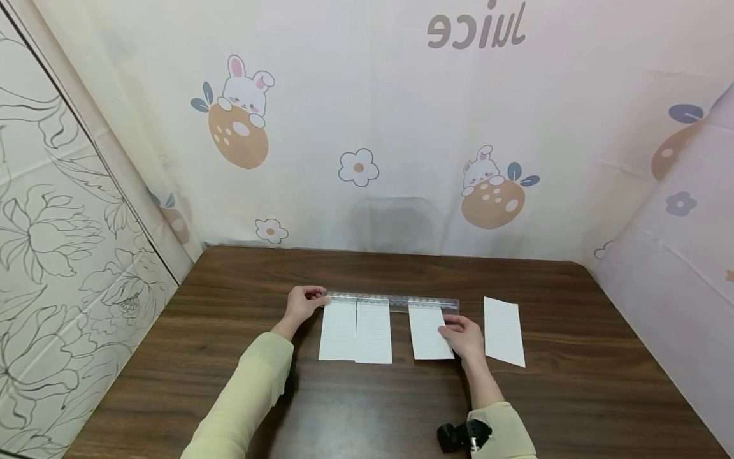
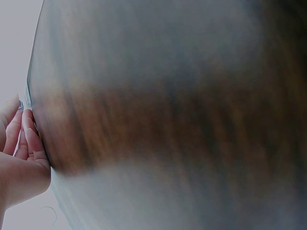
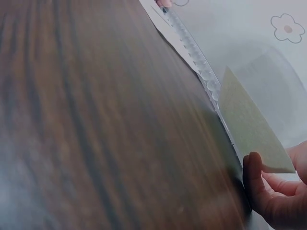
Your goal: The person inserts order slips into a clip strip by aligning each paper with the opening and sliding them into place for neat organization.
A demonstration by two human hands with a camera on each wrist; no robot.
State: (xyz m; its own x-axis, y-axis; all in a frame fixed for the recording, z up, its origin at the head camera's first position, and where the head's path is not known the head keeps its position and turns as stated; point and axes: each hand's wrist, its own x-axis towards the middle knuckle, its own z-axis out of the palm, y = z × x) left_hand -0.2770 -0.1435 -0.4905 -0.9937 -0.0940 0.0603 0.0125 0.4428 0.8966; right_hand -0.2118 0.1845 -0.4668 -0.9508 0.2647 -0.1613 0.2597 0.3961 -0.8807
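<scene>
A long clear plastic strip (image 1: 398, 301) with a row of round shapes lies across the desk. My left hand (image 1: 304, 303) pinches its left end, also seen at the edge of the left wrist view. Two white lined paper cards (image 1: 338, 331) stand side by side with their tops at the strip's left half. Farther right, my right hand (image 1: 463, 338) pinches a third card (image 1: 427, 331) by its right edge. This card's top overlaps the strip. In the right wrist view the held card (image 3: 247, 124) is tilted up off the desk, against the strip (image 3: 192, 48).
Another white card (image 1: 504, 331) lies on the dark wooden desk (image 1: 585, 382), right of my right hand. A printed curtain (image 1: 367, 115) hangs behind the desk's back edge. A black device (image 1: 464, 437) sits on my right wrist.
</scene>
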